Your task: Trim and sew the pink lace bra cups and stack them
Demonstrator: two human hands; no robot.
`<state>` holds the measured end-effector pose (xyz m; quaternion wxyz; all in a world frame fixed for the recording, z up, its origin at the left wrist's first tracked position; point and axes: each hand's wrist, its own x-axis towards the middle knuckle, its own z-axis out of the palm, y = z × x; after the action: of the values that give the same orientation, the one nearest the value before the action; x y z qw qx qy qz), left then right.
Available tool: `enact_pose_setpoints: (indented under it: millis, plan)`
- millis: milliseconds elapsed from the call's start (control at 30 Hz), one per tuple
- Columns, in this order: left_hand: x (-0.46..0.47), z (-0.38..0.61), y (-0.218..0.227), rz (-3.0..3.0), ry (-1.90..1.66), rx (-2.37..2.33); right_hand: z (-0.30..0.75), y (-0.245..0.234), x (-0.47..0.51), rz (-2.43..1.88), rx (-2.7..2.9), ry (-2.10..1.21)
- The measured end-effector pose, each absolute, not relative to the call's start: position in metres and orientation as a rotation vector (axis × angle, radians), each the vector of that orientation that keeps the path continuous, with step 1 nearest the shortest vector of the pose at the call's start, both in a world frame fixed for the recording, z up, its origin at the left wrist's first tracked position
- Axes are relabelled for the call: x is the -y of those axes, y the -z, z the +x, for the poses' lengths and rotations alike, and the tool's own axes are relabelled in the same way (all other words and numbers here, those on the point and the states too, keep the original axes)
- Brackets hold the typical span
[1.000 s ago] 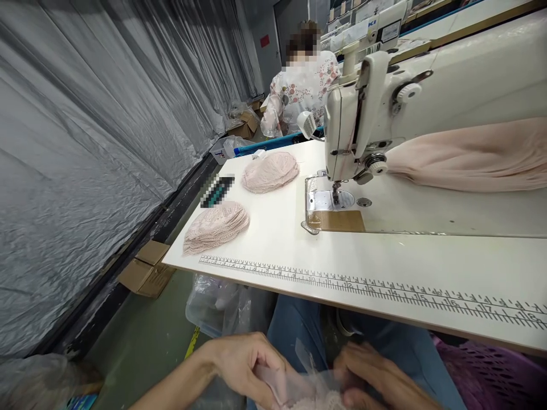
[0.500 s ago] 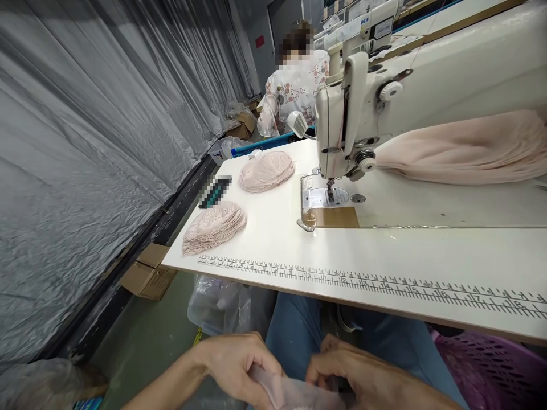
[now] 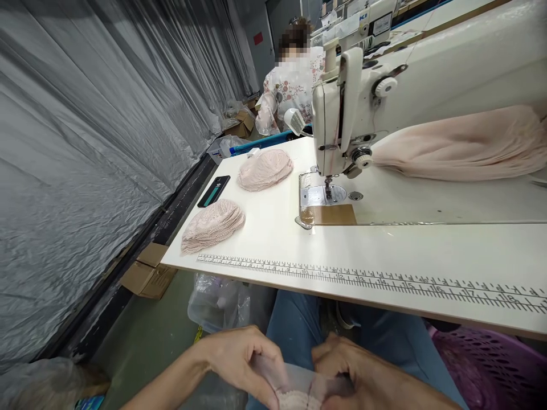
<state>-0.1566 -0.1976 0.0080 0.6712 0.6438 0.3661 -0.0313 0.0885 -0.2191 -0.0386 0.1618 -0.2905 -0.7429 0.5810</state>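
Low in the picture, over my lap, my left hand (image 3: 237,361) and my right hand (image 3: 348,370) pinch a small sheer pink fabric piece (image 3: 294,387) with a lace edge between them. Both hands are closed on it, thumbs on top. Above them lies the white sewing table (image 3: 384,250) with a printed ruler along its front edge. Two stacks of pink lace pieces rest on the table's left side, a near stack (image 3: 213,225) and a far stack (image 3: 265,169). The white sewing machine (image 3: 342,108) stands at the table's middle, its needle over the metal plate (image 3: 320,196).
A dark phone (image 3: 213,191) lies by the left table edge. Pink cloth (image 3: 461,142) is draped under the machine arm. A purple basket (image 3: 491,364) sits at lower right, a plastic bag (image 3: 217,299) and cardboard box (image 3: 147,273) on the floor left. Another person sits further back.
My right hand has moved left, closer to my left hand, and the lace edge of the fabric piece now shows between them. The view has shifted slightly.
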Motion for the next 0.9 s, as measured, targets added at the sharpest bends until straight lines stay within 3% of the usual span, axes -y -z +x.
enact_pose_setpoints:
  millis: [367,600,900]
  plan:
    - [0.202,-0.13,0.016,1.212,0.057,-0.893,0.126,0.042,0.218,-1.053,2.027,-1.853]
    - [0.204,-0.154,0.018,1.207,0.023,-0.947,0.134,0.059,0.233,-0.975,1.634,-2.04]
    - [0.208,-0.163,0.015,1.2,-0.018,-0.998,0.105,0.082,0.244,-0.81,1.36,-1.998]
